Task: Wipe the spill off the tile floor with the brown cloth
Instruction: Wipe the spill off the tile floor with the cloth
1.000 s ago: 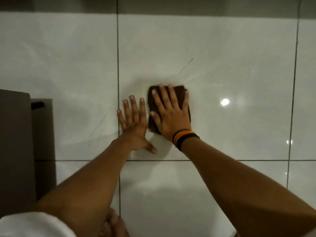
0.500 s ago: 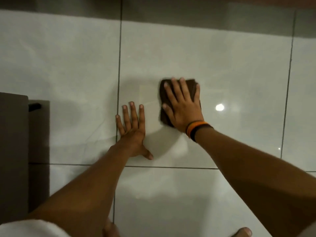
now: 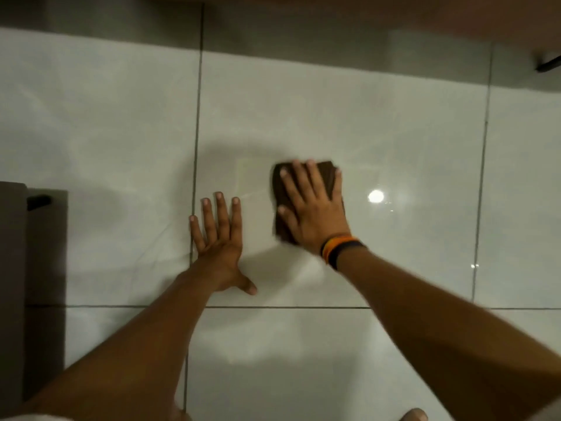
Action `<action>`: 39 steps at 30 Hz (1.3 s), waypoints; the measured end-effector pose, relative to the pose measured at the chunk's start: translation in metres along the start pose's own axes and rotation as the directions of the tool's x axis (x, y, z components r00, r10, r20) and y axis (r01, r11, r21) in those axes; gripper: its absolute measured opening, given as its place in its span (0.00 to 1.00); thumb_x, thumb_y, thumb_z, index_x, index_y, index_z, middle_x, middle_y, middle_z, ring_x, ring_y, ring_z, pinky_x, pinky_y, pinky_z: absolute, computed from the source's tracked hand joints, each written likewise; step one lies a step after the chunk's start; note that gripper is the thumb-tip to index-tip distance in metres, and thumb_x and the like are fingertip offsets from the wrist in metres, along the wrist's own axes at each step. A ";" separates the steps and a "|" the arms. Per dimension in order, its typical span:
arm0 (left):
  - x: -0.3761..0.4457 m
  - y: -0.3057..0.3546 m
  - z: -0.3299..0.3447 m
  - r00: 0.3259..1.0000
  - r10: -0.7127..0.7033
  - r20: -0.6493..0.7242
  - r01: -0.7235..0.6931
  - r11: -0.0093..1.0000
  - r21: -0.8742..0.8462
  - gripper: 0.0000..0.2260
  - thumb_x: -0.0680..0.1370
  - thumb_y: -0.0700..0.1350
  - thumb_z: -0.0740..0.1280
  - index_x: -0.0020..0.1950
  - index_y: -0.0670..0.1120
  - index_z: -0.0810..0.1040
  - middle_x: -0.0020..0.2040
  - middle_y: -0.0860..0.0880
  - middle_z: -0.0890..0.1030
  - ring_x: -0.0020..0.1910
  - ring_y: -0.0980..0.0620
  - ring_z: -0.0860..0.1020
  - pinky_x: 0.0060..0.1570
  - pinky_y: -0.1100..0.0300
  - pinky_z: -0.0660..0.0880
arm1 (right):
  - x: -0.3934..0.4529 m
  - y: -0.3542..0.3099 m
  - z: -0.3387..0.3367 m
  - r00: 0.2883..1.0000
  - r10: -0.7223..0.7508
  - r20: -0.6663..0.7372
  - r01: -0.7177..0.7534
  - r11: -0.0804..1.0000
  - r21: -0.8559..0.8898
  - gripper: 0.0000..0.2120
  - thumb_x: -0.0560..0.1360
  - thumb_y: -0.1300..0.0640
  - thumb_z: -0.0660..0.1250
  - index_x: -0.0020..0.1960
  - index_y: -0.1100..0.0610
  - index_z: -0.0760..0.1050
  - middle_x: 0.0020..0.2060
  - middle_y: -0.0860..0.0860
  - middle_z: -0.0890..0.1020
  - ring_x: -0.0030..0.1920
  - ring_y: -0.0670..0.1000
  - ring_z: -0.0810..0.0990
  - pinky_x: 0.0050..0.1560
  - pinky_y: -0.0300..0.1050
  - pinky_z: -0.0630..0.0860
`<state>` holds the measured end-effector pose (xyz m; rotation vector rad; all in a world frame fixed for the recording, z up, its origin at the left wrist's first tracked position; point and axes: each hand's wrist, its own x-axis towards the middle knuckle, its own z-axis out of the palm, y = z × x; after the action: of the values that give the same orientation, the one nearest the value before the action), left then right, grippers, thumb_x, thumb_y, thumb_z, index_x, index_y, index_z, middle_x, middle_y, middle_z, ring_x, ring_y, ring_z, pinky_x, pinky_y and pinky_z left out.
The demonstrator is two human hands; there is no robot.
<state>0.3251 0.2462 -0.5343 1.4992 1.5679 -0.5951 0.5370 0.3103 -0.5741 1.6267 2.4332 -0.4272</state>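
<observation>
The right hand (image 3: 312, 208) lies flat, fingers spread, on the brown cloth (image 3: 326, 173) (folded); the left hand (image 3: 220, 241) presses open-palmed on the tile floor (image 3: 394, 132) just beside it.

The tile floor (image 3: 394, 132) is bare at 12, 1 and 3 o'clock from the brown cloth (image 3: 326, 171), so there is free room to pass. At 9 o'clock the left hand (image 3: 220, 241) lies flat on the floor and blocks the way. Far at 9 o'clock stands a dark cabinet (image 3: 12, 284).
</observation>
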 end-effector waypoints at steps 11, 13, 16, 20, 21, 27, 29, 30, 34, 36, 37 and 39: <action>0.000 0.002 0.001 0.999 -0.012 0.049 0.010 1.000 0.026 0.86 0.48 0.72 0.82 0.75 0.48 0.15 0.71 0.40 0.12 0.73 0.34 0.16 0.72 0.33 0.21 | -0.008 0.095 0.001 0.743 0.669 0.018 -0.659 0.726 0.198 0.35 0.83 0.39 0.46 0.85 0.51 0.43 0.85 0.54 0.47 0.85 0.59 0.44 0.77 0.78 0.45; -0.002 0.004 0.000 0.999 -0.014 0.049 0.011 0.998 0.055 0.86 0.49 0.71 0.83 0.74 0.47 0.15 0.71 0.39 0.12 0.73 0.34 0.16 0.72 0.32 0.22 | -0.021 0.079 0.007 0.907 0.420 -0.023 -0.416 0.904 0.100 0.34 0.83 0.39 0.49 0.85 0.51 0.47 0.85 0.54 0.51 0.85 0.60 0.48 0.78 0.78 0.45; -0.006 0.018 -0.005 0.997 -0.066 0.034 0.061 0.991 0.116 0.85 0.52 0.70 0.83 0.74 0.42 0.15 0.73 0.34 0.15 0.74 0.29 0.19 0.74 0.30 0.26 | -0.105 0.074 0.021 0.989 0.127 0.072 -0.129 0.991 0.023 0.33 0.84 0.39 0.49 0.85 0.50 0.48 0.85 0.54 0.51 0.85 0.59 0.48 0.78 0.77 0.48; -0.006 0.029 -0.007 0.989 -0.142 0.038 0.133 0.976 0.174 0.84 0.54 0.69 0.83 0.74 0.37 0.16 0.73 0.31 0.17 0.75 0.28 0.21 0.77 0.27 0.33 | -0.164 0.120 0.028 0.847 0.499 0.183 -0.520 0.850 0.086 0.35 0.82 0.37 0.43 0.84 0.49 0.41 0.85 0.53 0.44 0.85 0.57 0.43 0.79 0.74 0.44; -0.004 0.028 -0.007 0.988 -0.147 0.051 0.137 0.977 0.166 0.84 0.54 0.69 0.83 0.73 0.38 0.15 0.72 0.31 0.16 0.75 0.29 0.20 0.77 0.27 0.33 | -0.154 0.129 0.026 0.789 0.580 0.203 -0.608 0.784 0.123 0.35 0.82 0.37 0.43 0.84 0.49 0.39 0.85 0.53 0.42 0.85 0.57 0.41 0.79 0.75 0.43; 0.006 0.006 0.003 0.999 -0.038 0.035 0.033 0.991 0.127 0.85 0.53 0.71 0.82 0.73 0.41 0.14 0.70 0.34 0.13 0.72 0.30 0.16 0.73 0.28 0.26 | -0.023 0.130 -0.002 0.659 0.748 0.080 -0.740 0.627 0.244 0.38 0.82 0.36 0.47 0.85 0.53 0.41 0.85 0.56 0.43 0.84 0.61 0.41 0.76 0.79 0.44; 0.007 0.004 0.008 1.000 -0.015 0.008 0.014 0.988 0.153 0.85 0.52 0.71 0.82 0.73 0.41 0.15 0.70 0.35 0.12 0.72 0.30 0.17 0.72 0.29 0.24 | -0.006 0.098 0.002 0.828 0.561 0.005 -0.555 0.819 0.147 0.38 0.81 0.35 0.48 0.85 0.53 0.45 0.85 0.56 0.48 0.85 0.61 0.46 0.77 0.79 0.44; 0.009 0.005 0.008 1.000 -0.017 0.001 0.016 0.988 0.156 0.85 0.52 0.71 0.82 0.73 0.41 0.15 0.70 0.35 0.12 0.73 0.30 0.17 0.72 0.29 0.24 | -0.006 0.076 0.005 0.893 0.450 -0.029 -0.445 0.890 0.100 0.38 0.81 0.35 0.49 0.85 0.53 0.48 0.85 0.56 0.51 0.84 0.61 0.49 0.77 0.79 0.44; 0.001 0.012 0.009 0.996 -0.039 -0.076 0.052 0.985 0.167 0.82 0.56 0.67 0.84 0.77 0.41 0.19 0.76 0.36 0.17 0.77 0.32 0.21 0.74 0.33 0.26 | -0.055 0.001 0.028 0.999 0.034 -0.013 -0.034 0.999 0.031 0.36 0.80 0.38 0.55 0.84 0.52 0.54 0.84 0.55 0.56 0.84 0.61 0.53 0.77 0.79 0.48; -0.009 0.016 0.008 0.991 -0.036 -0.131 0.049 0.994 0.097 0.73 0.64 0.62 0.83 0.81 0.42 0.25 0.81 0.38 0.24 0.81 0.35 0.27 0.79 0.36 0.31 | -0.102 -0.015 0.038 0.995 -0.086 0.059 0.084 0.996 0.042 0.37 0.79 0.41 0.59 0.84 0.51 0.53 0.84 0.54 0.56 0.84 0.60 0.53 0.77 0.78 0.49; -0.019 0.018 0.008 0.989 -0.028 -0.147 0.039 0.997 0.067 0.68 0.69 0.59 0.81 0.82 0.42 0.27 0.83 0.40 0.28 0.83 0.38 0.31 0.81 0.38 0.34 | -0.131 -0.020 0.042 0.986 -0.117 0.119 0.112 0.992 0.050 0.38 0.78 0.43 0.60 0.84 0.50 0.52 0.84 0.54 0.55 0.84 0.60 0.52 0.77 0.78 0.49; -0.046 0.017 0.008 0.987 0.005 -0.163 0.002 0.999 0.044 0.59 0.75 0.55 0.77 0.84 0.43 0.32 0.86 0.41 0.37 0.86 0.41 0.38 0.84 0.41 0.38 | -0.186 -0.030 0.043 0.961 -0.131 0.245 0.115 0.990 0.077 0.39 0.77 0.48 0.59 0.85 0.48 0.50 0.85 0.53 0.54 0.85 0.58 0.49 0.78 0.77 0.49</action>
<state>0.3392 0.2167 -0.4964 1.6164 1.6873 -0.5190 0.5806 0.1231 -0.5534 1.3537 2.3573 -0.6896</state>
